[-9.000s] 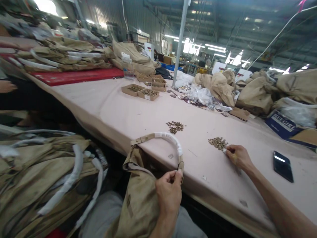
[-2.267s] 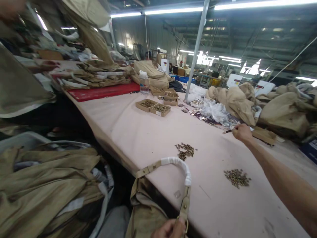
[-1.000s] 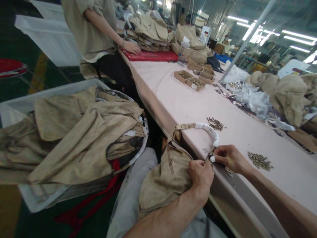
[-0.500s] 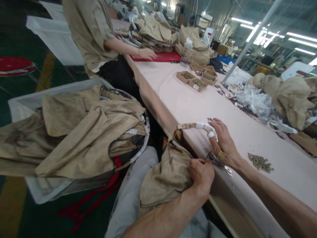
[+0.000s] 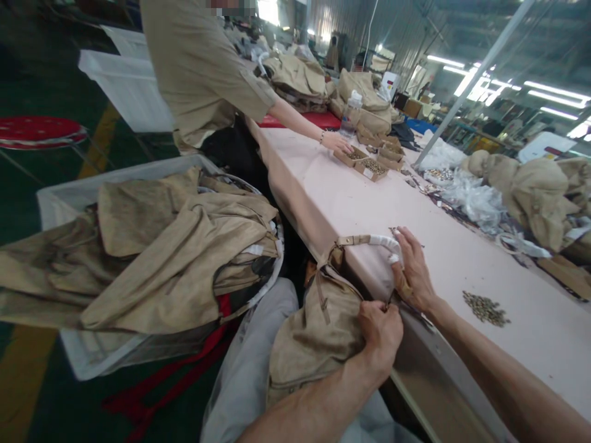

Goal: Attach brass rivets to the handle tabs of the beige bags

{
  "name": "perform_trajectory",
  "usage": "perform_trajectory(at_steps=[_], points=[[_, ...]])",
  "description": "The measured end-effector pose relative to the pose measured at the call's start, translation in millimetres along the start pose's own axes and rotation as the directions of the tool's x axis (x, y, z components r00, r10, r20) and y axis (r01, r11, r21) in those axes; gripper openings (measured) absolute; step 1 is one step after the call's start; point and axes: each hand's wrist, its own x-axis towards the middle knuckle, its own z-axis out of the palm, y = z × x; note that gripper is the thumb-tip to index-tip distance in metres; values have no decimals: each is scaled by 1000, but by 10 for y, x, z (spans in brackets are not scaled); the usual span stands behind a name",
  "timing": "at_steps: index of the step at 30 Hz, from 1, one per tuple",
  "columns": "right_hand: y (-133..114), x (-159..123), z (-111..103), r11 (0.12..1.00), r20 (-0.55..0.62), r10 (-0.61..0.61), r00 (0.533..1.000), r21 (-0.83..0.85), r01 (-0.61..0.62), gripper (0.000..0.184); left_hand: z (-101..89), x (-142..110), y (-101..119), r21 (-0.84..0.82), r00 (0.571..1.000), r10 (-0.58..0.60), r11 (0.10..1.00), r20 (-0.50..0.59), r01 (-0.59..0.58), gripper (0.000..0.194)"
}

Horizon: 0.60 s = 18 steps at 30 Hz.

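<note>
One bag [image 5: 314, 335] slants, handle [image 5: 362, 240] over table [image 5: 323, 194], clenched by left hand [image 5: 381, 329], grip unclear for right hand [image 5: 415, 271].

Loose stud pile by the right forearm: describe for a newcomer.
On the long pink table, look just beyond the right forearm. The brassy stud pile lies loose, unlike the studs in the cardboard boxes, and uncovered, unlike the bits by the right hand.

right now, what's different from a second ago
The right hand has left the strap end beside the left hand and moved forward to the metal studs beyond the bag handle. A co-worker's hand has gone from the red board to a stud box. The left hand still grips the bag.
</note>
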Motion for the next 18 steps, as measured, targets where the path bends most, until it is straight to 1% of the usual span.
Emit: perform_trajectory(at_steps=[2,3,4,6,7,8,9,10,12,13,14,16,18], points=[[-11,-170,-201,996,-28,30,999,90,-27,48,-15,8,-39,-33,1000,6,999,18,-5,30],[-8,-296,-273,991,-5,47,999,129,-46,44,-24,13,-56,-54,999,10,998,31,-8,32],[3,-445,-320,986,41,57,998,156,-62,41,-32,17,-69,-77,999,15,997,45,-11,32],[52,-767,-346,981,139,58,989,176,-83,39,-49,19,-83,-124,997,25,992,74,-16,31],[91,-918,-335,982,174,60,983,168,-89,38,-58,16,-83,-149,996,34,989,86,-21,31],[136,-1047,-319,985,182,70,981,142,-97,38,-67,9,-81,-173,995,42,985,92,-25,30],[180,-1145,-304,990,157,90,983,92,-105,38,-78,-1,-75,-195,994,51,980,95,-32,29],[218,-1209,-295,993,109,110,988,22,-113,38,-89,-15,-68,-216,993,63,976,96,-41,28],[253,-1233,-305,986,-1,123,992,-116,-122,40,-115,-45,-50,-251,991,89,966,98,-62,28],[246,-1203,-320,983,-35,108,993,-147,-112,44,-129,-60,-42,-261,990,101,963,98,-72,28],[225,-1154,-338,987,-37,80,996,-137,-84,49,-145,-71,-34,-268,989,112,960,99,-82,29],[156,-1026,-365,999,32,-18,999,-48,20,56,-178,-86,-17,-278,987,129,956,97,-98,30],[88,-899,-366,989,104,-147,984,28,145,56,-217,-93,2,-302,985,136,948,102,-100,29]])
